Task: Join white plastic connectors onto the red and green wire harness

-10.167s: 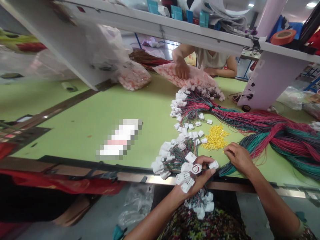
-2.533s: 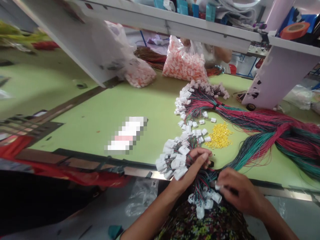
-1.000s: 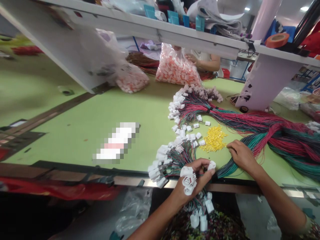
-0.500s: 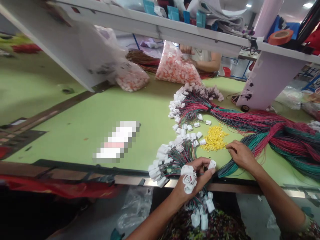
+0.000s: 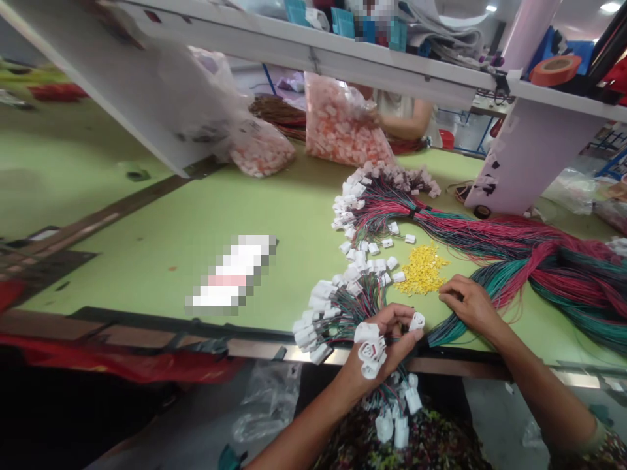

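My left hand (image 5: 386, 343) is closed in a pinch on a white connector (image 5: 417, 321). More white connectors (image 5: 371, 349) rest against the back of this hand and wrist, and their wires run beneath it. My right hand (image 5: 469, 301) hovers low at the right edge of a pile of small yellow pieces (image 5: 422, 269), thumb and forefinger brought together. What lies between those fingertips is too small to tell. Left of the pile, wires with white connectors (image 5: 321, 301) fan out to the table's front edge.
A tied wire bundle (image 5: 470, 228) stretches across the green table (image 5: 171, 215) to the right. Behind stand clear bags of orange-white parts (image 5: 337, 124), one handled by a co-worker (image 5: 406, 121). A shelf (image 5: 313, 55) spans overhead. A blurred-out white item (image 5: 232, 271) lies left.
My right hand has shifted slightly left along the yellow pile's edge. The left hand keeps the connector in the same grip. Across the table, the co-worker's hands and the bag have moved a little.
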`<state>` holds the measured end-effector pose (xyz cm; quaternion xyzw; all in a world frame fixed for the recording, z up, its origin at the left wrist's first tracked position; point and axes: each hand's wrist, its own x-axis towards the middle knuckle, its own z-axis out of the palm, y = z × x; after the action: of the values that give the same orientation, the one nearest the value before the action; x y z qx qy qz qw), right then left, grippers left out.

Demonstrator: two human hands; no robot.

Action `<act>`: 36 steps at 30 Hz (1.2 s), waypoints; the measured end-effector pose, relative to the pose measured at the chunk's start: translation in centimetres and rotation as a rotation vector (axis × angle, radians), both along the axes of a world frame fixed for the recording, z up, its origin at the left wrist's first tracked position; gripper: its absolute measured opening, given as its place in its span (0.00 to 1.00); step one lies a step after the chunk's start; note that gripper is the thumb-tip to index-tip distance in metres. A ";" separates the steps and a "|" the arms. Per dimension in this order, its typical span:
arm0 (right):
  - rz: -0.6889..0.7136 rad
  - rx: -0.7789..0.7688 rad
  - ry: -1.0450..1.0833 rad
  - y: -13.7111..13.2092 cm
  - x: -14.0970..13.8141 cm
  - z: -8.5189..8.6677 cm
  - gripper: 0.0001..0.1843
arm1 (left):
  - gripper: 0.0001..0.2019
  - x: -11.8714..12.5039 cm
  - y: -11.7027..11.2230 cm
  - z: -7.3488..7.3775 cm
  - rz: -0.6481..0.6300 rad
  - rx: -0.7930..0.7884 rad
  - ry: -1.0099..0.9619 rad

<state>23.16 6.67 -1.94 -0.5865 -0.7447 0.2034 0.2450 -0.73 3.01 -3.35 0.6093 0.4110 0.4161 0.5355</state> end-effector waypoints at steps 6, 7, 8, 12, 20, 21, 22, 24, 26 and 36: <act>0.128 0.013 0.408 -3.9 -3.5 2.9 0.05 | 0.08 -0.1 -0.4 -0.1 0.067 0.071 0.008; 0.130 0.037 0.425 -4.4 -4.0 3.2 0.05 | 0.08 -0.1 -0.4 0.0 0.087 0.102 0.010; 0.130 0.065 0.429 -4.9 -4.4 3.5 0.05 | 0.07 0.0 -0.4 0.0 0.100 0.135 0.014; 0.136 0.179 0.352 -5.7 -5.0 3.4 0.07 | 0.05 0.2 -0.3 -0.1 0.122 0.255 0.025; 0.183 0.292 0.192 -5.9 -4.9 3.2 0.09 | 0.10 0.2 -0.3 -0.3 0.140 0.427 0.046; 0.183 0.293 0.192 -5.9 -4.9 3.2 0.09 | 0.10 0.2 -0.3 -0.2 0.139 0.434 0.046; 0.182 0.295 0.194 -5.9 -4.9 3.2 0.09 | 0.10 0.2 -0.3 -0.2 0.139 0.441 0.042; 0.183 0.297 0.207 -5.9 -5.0 3.0 0.09 | 0.10 0.2 -0.3 -0.3 0.141 0.465 0.031; 0.172 0.293 0.243 -5.8 -5.1 2.9 0.08 | 0.11 0.2 -0.2 -0.4 0.147 0.486 0.020; 0.042 0.113 0.474 -5.4 -5.5 2.4 0.06 | 0.08 0.3 -0.4 -0.3 0.152 0.450 0.028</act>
<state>17.65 1.23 0.44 -0.4920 -0.6886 0.2987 0.4411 -0.42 2.65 -3.64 0.6864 0.3601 0.5278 0.3473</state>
